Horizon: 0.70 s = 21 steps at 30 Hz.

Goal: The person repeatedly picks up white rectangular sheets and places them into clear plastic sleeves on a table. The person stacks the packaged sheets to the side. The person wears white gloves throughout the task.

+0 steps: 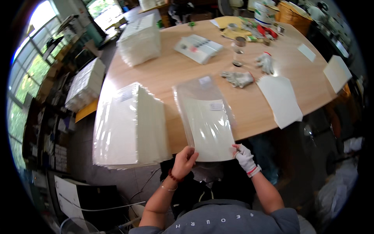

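Left grip (184,163) pinches the clear sleeve (208,134) at its lower-left corner; right grip (245,158) touches lower-right, I can't confirm a pinch. Sleeve lies mid-frame on the counter (251,111), long axis running up-frame from both, neither nearer.

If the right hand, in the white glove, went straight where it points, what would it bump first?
Probably the clear plastic sleeve: the right hand is right at its near right corner, though depth there is hard to judge.
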Each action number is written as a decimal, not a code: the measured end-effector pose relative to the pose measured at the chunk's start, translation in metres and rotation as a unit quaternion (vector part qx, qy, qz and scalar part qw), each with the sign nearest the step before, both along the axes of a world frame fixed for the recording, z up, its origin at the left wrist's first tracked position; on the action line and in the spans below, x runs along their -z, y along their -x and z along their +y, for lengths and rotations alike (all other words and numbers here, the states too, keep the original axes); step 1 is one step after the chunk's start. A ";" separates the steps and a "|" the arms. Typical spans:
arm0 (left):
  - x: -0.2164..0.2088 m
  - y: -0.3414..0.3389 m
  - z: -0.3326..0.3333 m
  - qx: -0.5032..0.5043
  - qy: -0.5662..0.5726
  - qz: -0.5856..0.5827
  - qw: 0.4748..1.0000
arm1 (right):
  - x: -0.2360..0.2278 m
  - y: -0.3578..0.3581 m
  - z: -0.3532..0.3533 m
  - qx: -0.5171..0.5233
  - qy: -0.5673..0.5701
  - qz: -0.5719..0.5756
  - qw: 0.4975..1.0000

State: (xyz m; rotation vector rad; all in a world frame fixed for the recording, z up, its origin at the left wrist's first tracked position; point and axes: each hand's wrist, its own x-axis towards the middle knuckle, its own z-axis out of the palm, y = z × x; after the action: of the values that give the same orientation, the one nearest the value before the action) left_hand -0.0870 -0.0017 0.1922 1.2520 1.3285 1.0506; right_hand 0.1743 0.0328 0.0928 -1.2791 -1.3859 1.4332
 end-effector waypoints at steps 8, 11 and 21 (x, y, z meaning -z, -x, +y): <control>-0.140 0.168 -0.080 -0.350 -0.174 0.157 0.907 | -0.152 0.195 0.021 -0.216 -0.013 0.194 0.957; -0.111 0.261 -0.091 -0.412 -0.191 0.146 0.879 | -0.162 0.257 0.021 -0.287 -0.083 0.169 0.939; -0.009 0.285 -0.109 -0.515 -0.280 0.018 0.810 | -0.106 0.182 0.033 -0.150 -0.024 0.359 0.921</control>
State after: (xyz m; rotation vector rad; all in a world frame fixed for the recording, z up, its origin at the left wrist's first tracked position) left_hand -0.3723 -0.1103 0.2010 0.8758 1.8495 2.3229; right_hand -0.0077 0.0661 0.1986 -0.4141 -1.1098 1.8114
